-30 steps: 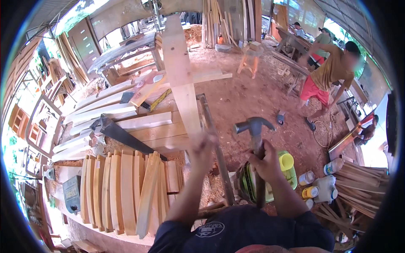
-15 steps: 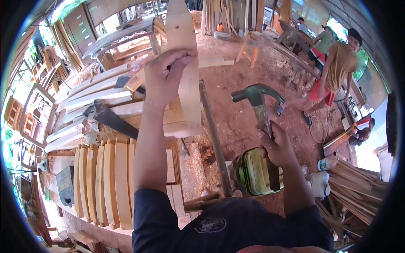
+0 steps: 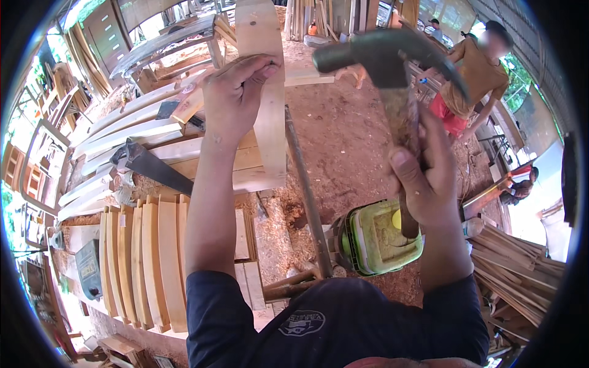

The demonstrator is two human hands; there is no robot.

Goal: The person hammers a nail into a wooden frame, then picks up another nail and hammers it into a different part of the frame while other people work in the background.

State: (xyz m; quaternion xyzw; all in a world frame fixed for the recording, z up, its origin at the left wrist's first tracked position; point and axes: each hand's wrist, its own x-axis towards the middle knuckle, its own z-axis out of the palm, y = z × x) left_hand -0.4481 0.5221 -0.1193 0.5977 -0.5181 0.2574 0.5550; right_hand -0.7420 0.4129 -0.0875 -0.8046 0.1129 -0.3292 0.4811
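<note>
My left hand (image 3: pixel 236 92) is closed at a long pale wooden board (image 3: pixel 271 141), its thumb and fingers pinched together near the board's right edge. Whatever sits between those fingertips is too small to make out. A claw hammer (image 3: pixel 380 61) is held up in my right hand (image 3: pixel 426 175), fingers wrapped round the handle. Its dark head points left, level with my left hand or higher in the picture, and apart from the board. To the left of my left forearm lies a handsaw (image 3: pixel 161 172) with a dark blade, resting on boards.
Several curved wooden pieces (image 3: pixel 150 257) stand in a row at the left, beside a grey case (image 3: pixel 89 268). A green container (image 3: pixel 386 236) stands below my right hand. A pole (image 3: pixel 304 190) runs by the board. Slats (image 3: pixel 515 264) are piled right; a person (image 3: pixel 475 80) stands beyond.
My right hand has raised the hammer, which now looks larger and higher. My left hand stays pinched at the board. The person at the right has shifted posture.
</note>
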